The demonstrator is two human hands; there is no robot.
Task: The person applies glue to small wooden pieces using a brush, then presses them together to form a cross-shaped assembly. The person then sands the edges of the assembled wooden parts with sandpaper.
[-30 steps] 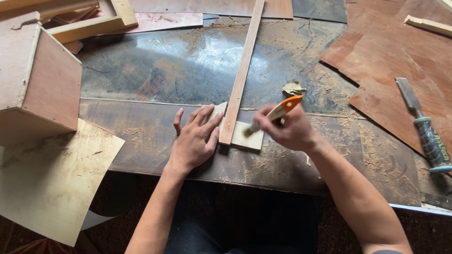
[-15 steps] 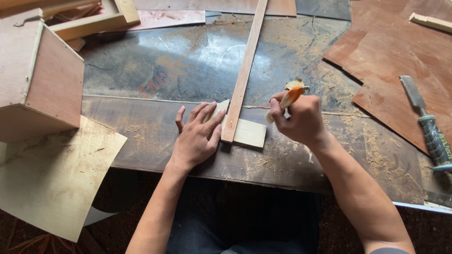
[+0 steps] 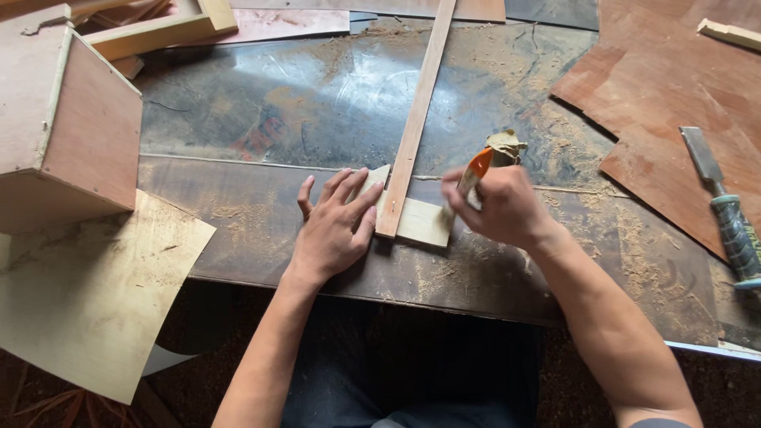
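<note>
My left hand [image 3: 334, 227] lies flat, fingers spread, on a small pale wood piece [image 3: 418, 223] at the workbench's front. A long thin wooden strip [image 3: 415, 119] lies over that piece, running away from me; my fingertips touch its near end. My right hand [image 3: 501, 208] is closed around an orange-handled tool [image 3: 478, 165], held at the right edge of the pale piece. The tool's tip is hidden behind my fingers.
A wooden box [image 3: 63, 127] stands at the left. A pale plywood sheet [image 3: 87, 301] overhangs the front left. Reddish veneer sheets [image 3: 674, 87] cover the right, with a green-handled chisel [image 3: 725, 210] on them. Sawdust and a crumpled scrap [image 3: 506, 145] lie mid-bench.
My right hand with the orange-handled tool shifted from over the pale piece to its right edge. My left hand stayed pressed in place.
</note>
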